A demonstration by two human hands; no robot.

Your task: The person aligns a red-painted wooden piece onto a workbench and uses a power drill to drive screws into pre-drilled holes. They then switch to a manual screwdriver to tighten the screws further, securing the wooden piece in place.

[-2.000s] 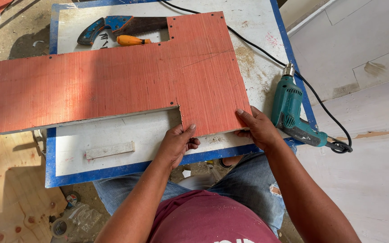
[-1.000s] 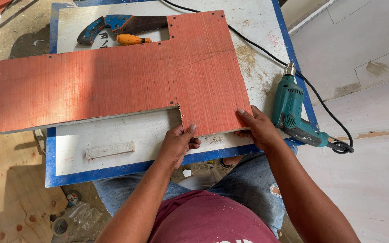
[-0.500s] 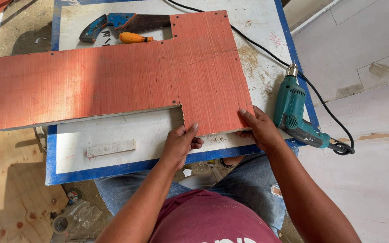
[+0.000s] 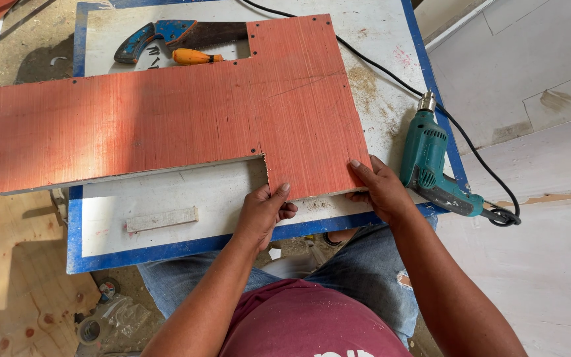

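head view: the red board (image 4: 166, 125) lies flat on the white desk (image 4: 166, 198) with the blue border. its long axis runs left to right across the frame, and its left end overhangs the desk edge. a shorter tab of the board projects toward the person at the right, ending at the near edge of the desk.

the left hand (image 4: 262, 211) grips the near left corner of that tab, thumb on the top face, fingers curled under the edge. the right hand (image 4: 381, 188) holds the near right corner of the same tab, fingers spread flat on the top face. both hands sit at the near edge; the bulk of the board lies forward and to the left of them, so the left hand is nearer to the long arm of the board.

a green drill (image 4: 431, 168) lies on the desk just beside the right hand, its black cord (image 4: 378, 66) trailing away across the desk. a saw with a blue handle (image 4: 160, 33) and a screwdriver with an orange handle (image 4: 193, 57) lie at the far side, partly under the board. a small white strip (image 4: 161, 219) rests on the desk left of the left hand.
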